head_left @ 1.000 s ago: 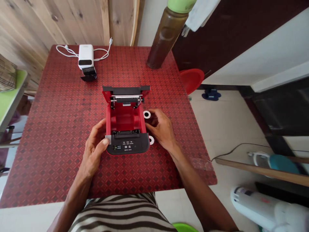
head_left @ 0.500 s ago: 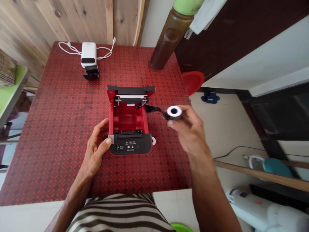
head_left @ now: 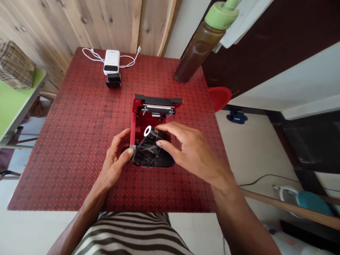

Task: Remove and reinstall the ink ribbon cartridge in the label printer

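A small red and black label printer (head_left: 133,124) lies on the table with its lid (head_left: 162,100) raised at the back. My left hand (head_left: 115,156) grips the printer's left side, its thumb on the front corner. My right hand (head_left: 193,148) pinches a roll of black marbled label paper (head_left: 152,143) just over the open paper bay. The roll is tilted, with its white core end facing up and left. Its loose strip spreads over the printer's front panel and hides the buttons. The right part of the bay is covered by the roll and my fingers.
On the patterned red table (head_left: 79,141), a white power bank (head_left: 112,60) with a cable and a black strip piece (head_left: 113,80) lie at the back left. A tall brown bottle (head_left: 196,53) with a green cap stands at the back right. A red stool (head_left: 219,98) is beyond the right edge.
My right hand has brought the roll left from beside the printer to over its bay, and the strip now lies across the front panel. My left hand keeps its grip. The view has shifted.
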Tool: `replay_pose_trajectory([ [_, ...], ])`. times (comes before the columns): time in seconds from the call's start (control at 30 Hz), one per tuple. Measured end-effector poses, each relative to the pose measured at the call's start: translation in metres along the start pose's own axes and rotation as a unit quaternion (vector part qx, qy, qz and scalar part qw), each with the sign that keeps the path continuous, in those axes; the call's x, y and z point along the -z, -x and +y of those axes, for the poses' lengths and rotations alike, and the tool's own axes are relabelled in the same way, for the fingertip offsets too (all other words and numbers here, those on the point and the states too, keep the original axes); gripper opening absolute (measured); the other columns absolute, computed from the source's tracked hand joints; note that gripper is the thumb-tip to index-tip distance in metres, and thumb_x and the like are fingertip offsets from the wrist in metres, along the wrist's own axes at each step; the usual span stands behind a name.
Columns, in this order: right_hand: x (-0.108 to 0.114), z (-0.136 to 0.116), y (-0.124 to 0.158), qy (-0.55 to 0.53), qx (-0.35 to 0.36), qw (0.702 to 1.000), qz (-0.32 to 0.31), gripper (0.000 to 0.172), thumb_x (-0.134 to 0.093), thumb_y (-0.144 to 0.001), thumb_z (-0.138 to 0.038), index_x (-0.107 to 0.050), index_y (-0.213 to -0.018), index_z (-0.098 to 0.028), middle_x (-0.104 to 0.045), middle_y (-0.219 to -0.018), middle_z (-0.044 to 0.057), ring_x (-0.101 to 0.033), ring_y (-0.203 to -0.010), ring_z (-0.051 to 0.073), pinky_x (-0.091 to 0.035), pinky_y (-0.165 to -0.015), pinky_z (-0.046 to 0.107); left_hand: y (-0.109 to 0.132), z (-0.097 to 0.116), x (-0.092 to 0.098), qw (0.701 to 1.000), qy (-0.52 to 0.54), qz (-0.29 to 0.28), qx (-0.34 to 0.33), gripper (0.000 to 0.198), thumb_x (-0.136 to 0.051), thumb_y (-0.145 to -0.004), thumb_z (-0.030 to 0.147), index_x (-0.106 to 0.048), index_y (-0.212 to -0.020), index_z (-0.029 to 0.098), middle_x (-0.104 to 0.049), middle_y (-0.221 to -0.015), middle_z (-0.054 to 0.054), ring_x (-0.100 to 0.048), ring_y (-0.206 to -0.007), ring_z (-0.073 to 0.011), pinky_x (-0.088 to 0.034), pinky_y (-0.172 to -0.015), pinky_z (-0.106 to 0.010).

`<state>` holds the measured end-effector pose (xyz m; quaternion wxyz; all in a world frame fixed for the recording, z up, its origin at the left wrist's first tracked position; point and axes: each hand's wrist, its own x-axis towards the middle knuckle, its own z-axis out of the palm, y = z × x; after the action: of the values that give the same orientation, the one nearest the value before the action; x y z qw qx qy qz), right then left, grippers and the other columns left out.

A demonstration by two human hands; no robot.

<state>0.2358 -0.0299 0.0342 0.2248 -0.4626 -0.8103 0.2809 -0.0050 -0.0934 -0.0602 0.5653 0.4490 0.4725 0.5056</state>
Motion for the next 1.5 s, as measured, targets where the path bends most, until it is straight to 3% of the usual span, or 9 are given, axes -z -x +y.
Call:
replay_pose_trajectory([
  [0.2, -0.020, -0.013, -0.018, 0.189, -0.004, 0.981, -0.046, 0.031, -0.058, -0.103, 0.000, -0.081, -0.111, -0.018, -0.086, -0.111, 0.012, -0.075, -0.114, 0.033, -0.059, -0.099, 0.047, 0.000, 0.000, 0.000, 1.000, -0.002, -0.006, -0.011, 0.061, -0.077, -0.107, 0.055, -0.062, -0.160, 0.029, -0.070, -0.163, -0.013, -0.071, -0.146, -0.0369, -0.060, -0.120, -0.056],
  [0.57, -0.037, 0.006, -0.042, 0.283, -0.016, 0.958, -0.051, 0.020, -0.079, -0.093, -0.007, -0.085, -0.097, -0.025, -0.078, -0.087, 0.010, -0.070, -0.081, 0.028, -0.049, -0.071, 0.040, 0.001, 0.006, -0.001, 1.000, -0.011, 0.000, 0.015, 0.062, -0.077, -0.106, 0.057, -0.063, -0.160, 0.031, -0.068, -0.162, -0.013, -0.067, -0.148, -0.0383, -0.057, -0.124, -0.058],
  [0.73, -0.035, 0.002, -0.047, 0.286, -0.049, 0.953, -0.083, 0.018, -0.077, -0.094, -0.008, -0.086, -0.097, -0.024, -0.078, -0.087, 0.012, -0.072, -0.083, 0.030, -0.052, -0.075, 0.042, 0.002, 0.009, -0.002, 1.000, -0.016, 0.000, 0.016, 0.062, -0.077, -0.107, 0.057, -0.062, -0.160, 0.030, -0.069, -0.161, -0.012, -0.068, -0.147, -0.0368, -0.057, -0.124, -0.057],
  [0.93, -0.035, 0.006, -0.044, 0.263, -0.007, 0.962, -0.076, 0.021, -0.071, -0.098, -0.004, -0.083, -0.093, -0.021, -0.082, -0.089, 0.013, -0.077, -0.096, 0.033, -0.060, -0.084, 0.044, 0.001, 0.008, -0.002, 1.000, -0.014, 0.002, 0.013, 0.063, -0.077, -0.106, 0.058, -0.063, -0.160, 0.029, -0.068, -0.161, -0.014, -0.068, -0.148, -0.0367, -0.058, -0.123, -0.056],
  [1.03, -0.029, 0.005, -0.034, 0.194, 0.030, 0.980, -0.040, 0.035, -0.059, -0.101, 0.004, -0.083, -0.108, -0.020, -0.087, -0.108, 0.012, -0.080, -0.109, 0.031, -0.064, -0.099, 0.047, 0.001, 0.008, -0.002, 1.000, -0.011, 0.000, 0.014, 0.063, -0.077, -0.106, 0.060, -0.063, -0.159, 0.029, -0.069, -0.162, -0.014, -0.069, -0.147, -0.0376, -0.058, -0.123, -0.057],
  [1.13, -0.015, -0.001, -0.019, 0.116, 0.059, 0.992, 0.003, 0.048, -0.051, -0.106, 0.005, -0.083, -0.122, -0.026, -0.088, -0.118, 0.005, -0.080, -0.115, 0.026, -0.066, -0.100, 0.043, 0.001, 0.008, -0.002, 1.000, -0.008, -0.003, 0.016, 0.061, -0.077, -0.106, 0.060, -0.063, -0.159, 0.031, -0.070, -0.162, -0.013, -0.070, -0.146, -0.0381, -0.058, -0.122, -0.058],
  [1.27, 0.003, -0.012, -0.002, 0.065, 0.101, 0.992, 0.024, 0.034, -0.059, -0.114, -0.009, -0.082, -0.131, -0.028, -0.088, -0.126, 0.006, -0.080, -0.116, 0.026, -0.068, -0.101, 0.046, 0.001, 0.009, -0.001, 1.000, -0.018, -0.003, 0.013, 0.060, -0.077, -0.107, 0.057, -0.063, -0.159, 0.031, -0.071, -0.161, -0.012, -0.069, -0.148, -0.0381, -0.059, -0.121, -0.058],
  [1.37, 0.004, -0.015, 0.002, 0.052, 0.115, 0.992, -0.008, 0.028, -0.071, -0.112, -0.021, -0.080, -0.138, -0.026, -0.086, -0.136, 0.009, -0.077, -0.125, 0.029, -0.066, -0.109, 0.053, 0.001, 0.009, -0.001, 1.000, -0.025, -0.003, 0.009, 0.061, -0.076, -0.107, 0.057, -0.063, -0.159, 0.030, -0.072, -0.161, -0.012, -0.068, -0.149, -0.0390, -0.060, -0.119, -0.058],
  [1.5, -0.010, -0.008, 0.002, 0.111, 0.125, 0.986, 0.003, 0.016, -0.073, -0.110, -0.015, -0.085, -0.112, -0.025, -0.089, -0.119, 0.006, -0.075, -0.113, 0.028, -0.064, -0.102, 0.049, 0.000, 0.008, -0.001, 1.000, -0.028, 0.001, 0.004, 0.060, -0.076, -0.107, 0.057, -0.064, -0.159, 0.029, -0.073, -0.159, -0.012, -0.071, -0.146, -0.0385, -0.061, -0.118, -0.057],
])
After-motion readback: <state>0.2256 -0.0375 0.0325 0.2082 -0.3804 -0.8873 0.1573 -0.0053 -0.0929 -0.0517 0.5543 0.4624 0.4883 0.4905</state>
